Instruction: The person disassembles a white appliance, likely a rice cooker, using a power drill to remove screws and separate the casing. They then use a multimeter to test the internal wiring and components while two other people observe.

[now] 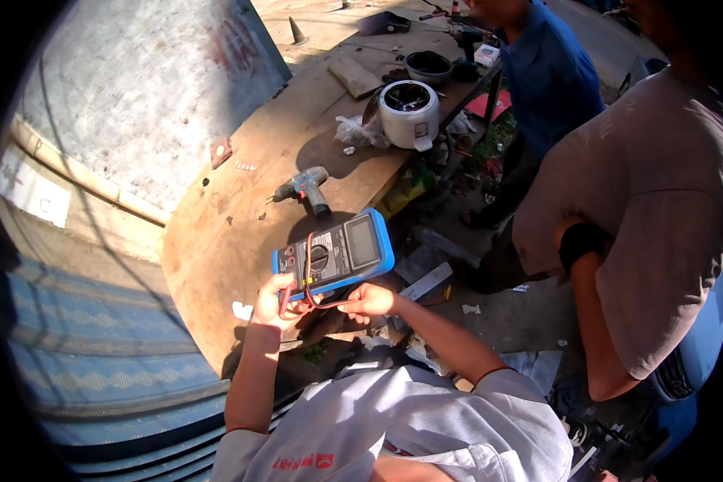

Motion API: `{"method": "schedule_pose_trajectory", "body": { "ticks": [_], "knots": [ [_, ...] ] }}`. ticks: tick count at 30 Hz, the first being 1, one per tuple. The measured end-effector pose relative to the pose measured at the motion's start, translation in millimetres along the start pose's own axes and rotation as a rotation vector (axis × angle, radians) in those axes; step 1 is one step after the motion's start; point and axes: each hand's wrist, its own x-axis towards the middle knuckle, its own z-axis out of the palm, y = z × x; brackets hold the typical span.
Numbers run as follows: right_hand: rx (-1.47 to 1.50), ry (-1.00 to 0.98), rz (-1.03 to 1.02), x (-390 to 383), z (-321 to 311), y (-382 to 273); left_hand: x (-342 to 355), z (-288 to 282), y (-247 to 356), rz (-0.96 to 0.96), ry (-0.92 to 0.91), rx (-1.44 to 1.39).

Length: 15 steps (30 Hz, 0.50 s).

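A blue-and-black multimeter (332,254), with a round dial and a grey screen, is held tilted above the near edge of a wooden table. My left hand (275,300) grips its lower left end, thumb on the front. Red and dark test leads (321,303) loop over the meter's face and hang below it. Closed round these leads is my right hand (368,302), just below the meter's near side. A grey cordless drill (305,189) lies on the table beyond the meter.
The wooden table (209,289) also bears a white rice cooker (410,116), a dark bowl (428,67), a plastic bag (361,131) and a board (353,77). Two people stand at the right, one in a blue shirt (550,72), one in a brownish shirt (618,193). Scraps litter the ground.
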Motion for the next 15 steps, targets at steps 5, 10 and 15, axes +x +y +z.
{"method": "schedule_pose_trajectory", "body": {
  "ticks": [5, 10, 15],
  "knots": [
    [-0.712, 0.609, 0.067, -13, -86, -42, -29, 59, 32, -0.176, -0.240, 0.620],
    [-0.815, 0.646, -0.128, -57, -37, -102, -23, -20, -3, 0.043, -0.008, 1.154],
    [-0.223, 0.202, -0.104, -60, 56, -92, 9, -57, -18, 0.421, 0.342, 0.780]
  ]
}}
